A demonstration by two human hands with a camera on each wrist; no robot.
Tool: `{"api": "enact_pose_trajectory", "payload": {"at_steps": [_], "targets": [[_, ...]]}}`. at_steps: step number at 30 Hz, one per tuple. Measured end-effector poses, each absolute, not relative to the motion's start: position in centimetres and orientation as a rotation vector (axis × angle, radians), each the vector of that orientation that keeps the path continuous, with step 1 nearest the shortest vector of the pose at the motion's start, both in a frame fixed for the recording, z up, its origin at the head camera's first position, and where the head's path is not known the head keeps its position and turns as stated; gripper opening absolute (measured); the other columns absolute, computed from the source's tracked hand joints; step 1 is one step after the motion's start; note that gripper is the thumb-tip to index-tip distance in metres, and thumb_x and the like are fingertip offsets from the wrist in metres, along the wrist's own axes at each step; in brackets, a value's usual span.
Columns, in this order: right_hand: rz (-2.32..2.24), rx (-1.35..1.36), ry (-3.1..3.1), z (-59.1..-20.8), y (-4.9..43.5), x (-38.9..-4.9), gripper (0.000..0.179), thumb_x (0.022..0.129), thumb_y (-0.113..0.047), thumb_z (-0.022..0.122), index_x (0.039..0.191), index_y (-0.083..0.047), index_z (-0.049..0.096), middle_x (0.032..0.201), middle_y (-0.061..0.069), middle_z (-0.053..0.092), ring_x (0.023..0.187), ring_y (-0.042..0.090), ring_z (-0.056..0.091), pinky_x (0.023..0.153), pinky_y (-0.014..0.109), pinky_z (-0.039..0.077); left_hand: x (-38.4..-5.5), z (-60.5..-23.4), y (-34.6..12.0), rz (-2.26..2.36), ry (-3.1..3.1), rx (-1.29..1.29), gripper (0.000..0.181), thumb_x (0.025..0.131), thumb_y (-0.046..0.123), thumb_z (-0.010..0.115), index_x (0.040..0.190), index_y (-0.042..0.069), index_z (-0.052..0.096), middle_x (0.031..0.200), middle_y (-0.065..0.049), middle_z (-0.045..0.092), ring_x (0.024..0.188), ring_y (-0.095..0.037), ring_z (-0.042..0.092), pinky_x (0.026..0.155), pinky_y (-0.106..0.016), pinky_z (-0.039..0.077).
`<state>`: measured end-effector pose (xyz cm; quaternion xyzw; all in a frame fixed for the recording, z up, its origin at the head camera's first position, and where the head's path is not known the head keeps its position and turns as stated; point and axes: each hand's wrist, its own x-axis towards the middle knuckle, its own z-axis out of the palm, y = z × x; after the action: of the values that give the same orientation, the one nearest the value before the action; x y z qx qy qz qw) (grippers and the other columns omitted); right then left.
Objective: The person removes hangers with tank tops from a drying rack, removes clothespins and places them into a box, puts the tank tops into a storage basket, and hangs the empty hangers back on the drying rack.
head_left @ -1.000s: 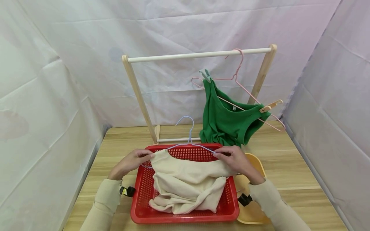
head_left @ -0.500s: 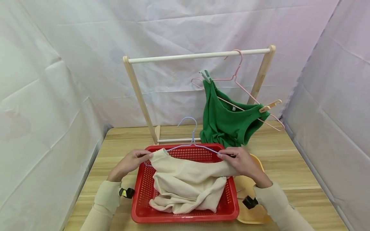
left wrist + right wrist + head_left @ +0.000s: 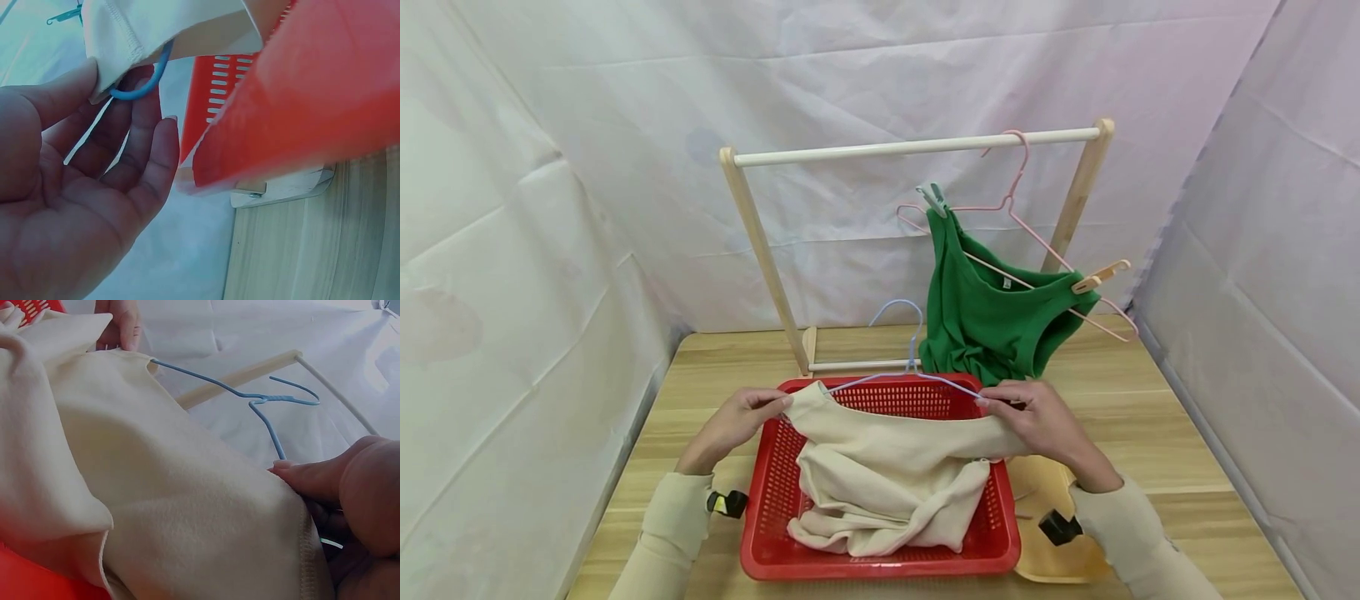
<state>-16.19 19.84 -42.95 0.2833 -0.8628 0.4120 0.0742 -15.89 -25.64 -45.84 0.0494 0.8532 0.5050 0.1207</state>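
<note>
A cream tank top (image 3: 895, 467) is spread over the red basket, its lower part lying in folds inside. A blue hanger (image 3: 912, 364) runs through its shoulders, hook pointing up and away from me. My left hand (image 3: 733, 421) pinches the left shoulder between thumb and fingers. In the left wrist view the rounded hanger end (image 3: 140, 94) pokes out of the cloth by those fingers. On the other side my right hand (image 3: 1045, 421) grips the right shoulder, thumb at the hanger's arm. The hanger's right end is hidden by cloth and hand.
The red basket (image 3: 880, 570) stands in front, beside a yellow tray (image 3: 1045, 542). Behind is a rack with a white rail (image 3: 865, 151). From it hangs a green tank top (image 3: 992, 325) on a pink hanger (image 3: 1012, 187), held by a pale blue clothespin (image 3: 934, 200) and an orange clothespin (image 3: 1097, 278).
The right hand has moved rightward, drawing the right shoulder along and stretching the neckline. The blue hanger's hook has shifted right too. My left hand has moved slightly left.
</note>
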Motion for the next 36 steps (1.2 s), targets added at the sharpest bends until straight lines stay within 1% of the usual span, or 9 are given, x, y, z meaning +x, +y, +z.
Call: {"api": "enact_pose_trajectory", "payload": {"at_steps": [5,12,17,21,26,29,36], "targets": [[1.223,0.839,-2.565,-42.6,20.2,-16.1,0.013,0.085,-0.002,0.074,0.097,-0.007,0.079,0.091,0.0,0.075,0.083,0.006,0.063,0.068,0.024,0.055,-15.9,-45.9,-25.8,1.509,2.491,0.128,0.029,0.099,0.028,0.061,0.116,0.006,0.073,0.111,-0.007,0.071,0.106,-0.016,0.063,0.097,-0.038,0.048],[1.239,0.841,-2.557,-42.5,20.6,-16.1,0.011,0.087,-0.003,0.073,0.097,-0.005,0.078,0.088,0.0,0.074,0.08,0.003,0.063,0.066,0.022,0.056,-15.8,-46.1,-26.1,1.523,2.481,0.158,0.03,0.1,0.029,0.059,0.113,0.006,0.073,0.11,-0.008,0.071,0.106,-0.016,0.063,0.098,-0.04,0.046],[1.237,0.802,-2.571,-42.5,21.0,-16.3,0.012,0.088,-0.005,0.073,0.098,-0.006,0.078,0.088,-0.001,0.074,0.079,0.003,0.062,0.067,0.021,0.055,-15.8,-46.2,-26.1,1.53,2.494,0.138,0.031,0.1,0.03,0.059,0.112,0.005,0.073,0.108,-0.007,0.071,0.101,-0.014,0.064,0.094,-0.037,0.049],[1.232,0.747,-2.588,-42.3,21.2,-16.3,0.012,0.088,-0.006,0.073,0.099,-0.005,0.078,0.09,0.0,0.075,0.08,0.004,0.062,0.068,0.021,0.055,-15.9,-46.2,-26.2,1.554,2.486,0.155,0.029,0.1,0.029,0.06,0.11,0.005,0.073,0.106,-0.009,0.071,0.098,-0.017,0.065,0.092,-0.036,0.05],[1.249,0.704,-2.607,-42.2,21.2,-16.3,0.012,0.089,-0.008,0.072,0.099,-0.003,0.078,0.091,0.002,0.075,0.079,0.005,0.062,0.067,0.022,0.054,-15.7,-46.1,-26.3,1.58,2.466,0.182,0.029,0.101,0.026,0.059,0.111,0.003,0.073,0.106,-0.012,0.071,0.098,-0.019,0.066,0.09,-0.03,0.051],[1.256,0.684,-2.612,-42.2,21.2,-16.3,0.012,0.089,-0.008,0.072,0.099,-0.004,0.078,0.091,0.002,0.075,0.079,0.005,0.062,0.067,0.022,0.054,-15.7,-46.2,-26.3,1.589,2.457,0.187,0.028,0.101,0.026,0.059,0.11,0.003,0.073,0.106,-0.012,0.071,0.098,-0.019,0.066,0.089,-0.027,0.051],[1.25,0.656,-2.615,-42.1,21.4,-16.3,0.011,0.089,-0.008,0.073,0.098,-0.006,0.079,0.09,0.003,0.075,0.077,0.004,0.061,0.066,0.021,0.054,-15.7,-46.3,-26.3,1.599,2.453,0.211,0.028,0.101,0.024,0.059,0.11,0.002,0.073,0.105,-0.013,0.071,0.097,-0.019,0.066,0.088,-0.028,0.052]]}}
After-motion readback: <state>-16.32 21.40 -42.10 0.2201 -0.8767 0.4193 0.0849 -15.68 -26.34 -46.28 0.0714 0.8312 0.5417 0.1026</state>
